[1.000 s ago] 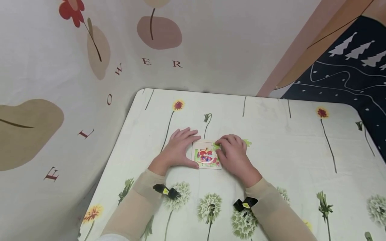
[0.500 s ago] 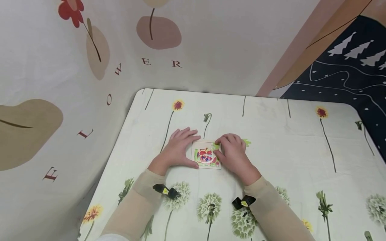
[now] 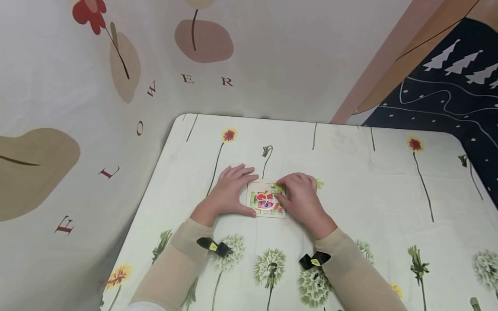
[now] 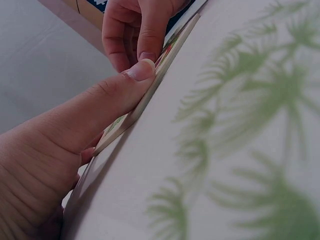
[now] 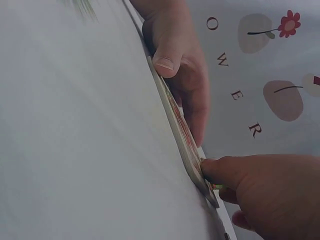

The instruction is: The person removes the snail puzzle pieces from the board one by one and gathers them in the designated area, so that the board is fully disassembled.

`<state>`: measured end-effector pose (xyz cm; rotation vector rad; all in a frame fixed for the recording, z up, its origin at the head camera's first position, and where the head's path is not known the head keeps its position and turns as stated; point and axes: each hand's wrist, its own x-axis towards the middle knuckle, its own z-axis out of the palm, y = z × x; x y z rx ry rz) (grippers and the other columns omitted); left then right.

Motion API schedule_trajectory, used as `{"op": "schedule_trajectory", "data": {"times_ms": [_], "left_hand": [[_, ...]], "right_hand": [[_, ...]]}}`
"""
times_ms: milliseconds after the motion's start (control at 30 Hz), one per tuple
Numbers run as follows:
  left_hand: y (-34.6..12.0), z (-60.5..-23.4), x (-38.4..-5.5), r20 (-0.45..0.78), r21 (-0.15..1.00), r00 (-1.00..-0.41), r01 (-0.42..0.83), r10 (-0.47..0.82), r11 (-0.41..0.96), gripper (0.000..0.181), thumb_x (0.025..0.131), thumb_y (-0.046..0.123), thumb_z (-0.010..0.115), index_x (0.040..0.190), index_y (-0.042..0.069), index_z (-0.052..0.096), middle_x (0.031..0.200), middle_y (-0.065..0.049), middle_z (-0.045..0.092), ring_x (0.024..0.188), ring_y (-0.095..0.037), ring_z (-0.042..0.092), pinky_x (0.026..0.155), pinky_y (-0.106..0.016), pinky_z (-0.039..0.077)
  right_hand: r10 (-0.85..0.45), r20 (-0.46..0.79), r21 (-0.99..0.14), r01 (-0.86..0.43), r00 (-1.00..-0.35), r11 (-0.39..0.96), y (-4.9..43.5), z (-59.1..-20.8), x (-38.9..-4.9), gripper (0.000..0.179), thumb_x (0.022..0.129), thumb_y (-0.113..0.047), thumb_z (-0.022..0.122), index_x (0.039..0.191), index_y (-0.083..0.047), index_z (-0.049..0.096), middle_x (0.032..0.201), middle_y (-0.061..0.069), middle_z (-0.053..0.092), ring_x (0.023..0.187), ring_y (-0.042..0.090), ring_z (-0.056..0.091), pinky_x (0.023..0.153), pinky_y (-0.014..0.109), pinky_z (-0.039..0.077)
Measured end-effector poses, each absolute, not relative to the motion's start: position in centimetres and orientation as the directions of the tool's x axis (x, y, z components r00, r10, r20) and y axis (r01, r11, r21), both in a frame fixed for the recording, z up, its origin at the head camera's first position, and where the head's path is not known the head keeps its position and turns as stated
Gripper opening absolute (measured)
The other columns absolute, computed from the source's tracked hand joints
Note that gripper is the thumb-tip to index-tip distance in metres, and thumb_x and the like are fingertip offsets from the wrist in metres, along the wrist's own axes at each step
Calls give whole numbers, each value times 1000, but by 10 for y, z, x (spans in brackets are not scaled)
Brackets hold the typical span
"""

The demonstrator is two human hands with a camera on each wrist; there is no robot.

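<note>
I'm watching the left hand (image 3: 229, 191) staying put, its fingers spreading out straight and its thumb resting on the near edge of the puzzle board (image 3: 259, 186). Just right of that hand, the board is holding picture pieces (image 3: 265, 202), with pale backing showing above them. At its far corner, nearest the right hand (image 3: 302, 198), the corner piece (image 3: 274, 188) is showing more than a second ago, the right thumb now sitting further left; I'm judging it isn't settling flat yet. The right hand is probably pinching it, though the fingers are hiding the contact. Just beyond that hand, a loose green piece (image 3: 320, 184) is lying outside the board.
</note>
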<state>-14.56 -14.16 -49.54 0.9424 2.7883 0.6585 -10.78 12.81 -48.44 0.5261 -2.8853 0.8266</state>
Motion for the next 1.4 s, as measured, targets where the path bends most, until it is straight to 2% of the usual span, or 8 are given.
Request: {"op": "schedule_trajectory", "data": {"times_ms": [267, 533, 733, 1067, 1233, 1400], "left_hand": [[-139, -491, -156, 46, 438, -799, 556, 599, 707, 120, 61, 74, 93, 159, 17, 53, 170, -4, 38, 161, -31, 20, 130, -56, 4], [-139, -487, -157, 41, 458, -802, 545, 596, 702, 119, 62, 73, 93, 158, 17, 53, 170, -4, 38, 161, -31, 20, 130, -56, 4], [-139, -488, -156, 44, 451, -800, 550, 598, 702, 119, 62, 73, 93, 158, 17, 54, 170, -4, 38, 161, -32, 20, 130, -56, 5], [-139, -492, -151, 23, 447, -804, 540, 594, 713, 118, 61, 72, 94, 158, 18, 54, 170, -3, 38, 161, -32, 21, 130, -56, 6], [-140, -497, -150, 24, 451, -801, 542, 598, 709, 119, 61, 73, 93, 158, 18, 54, 170, -3, 38, 161, -32, 21, 130, -56, 5], [-141, -500, -148, 15, 445, -797, 546, 604, 709, 120, 61, 75, 92, 159, 18, 53, 170, -3, 38, 161, -32, 21, 129, -57, 6]], "right_hand": [[-363, 294, -438, -463, -884, 771, 135, -479, -117, 33, 90, -16, 83, 122, -12, 80, 120, 6, 74, 122, 33, 58, 104, 61, 33], [-399, 364, -377, -525, -842, 763, 139, -481, -121, 30, 92, -16, 86, 122, -12, 82, 117, 7, 75, 120, 34, 60, 102, 62, 36], [-418, 388, -385, -557, -821, 736, 141, -483, -121, 29, 92, -10, 83, 121, -11, 82, 117, 8, 74, 117, 35, 59, 100, 61, 36], [-416, 368, -381, -542, -832, 749, 142, -486, -113, 34, 96, -14, 81, 130, -12, 78, 123, 8, 74, 119, 35, 59, 101, 61, 37], [-376, 333, -459, -498, -864, 736, 150, -488, -109, 36, 102, -14, 74, 138, -17, 73, 130, 3, 73, 123, 33, 57, 104, 60, 32], [-301, 323, -544, -436, -897, 717, 170, -489, -105, 38, 102, -15, 73, 140, -17, 72, 135, 1, 72, 124, 31, 54, 108, 60, 27]]}}
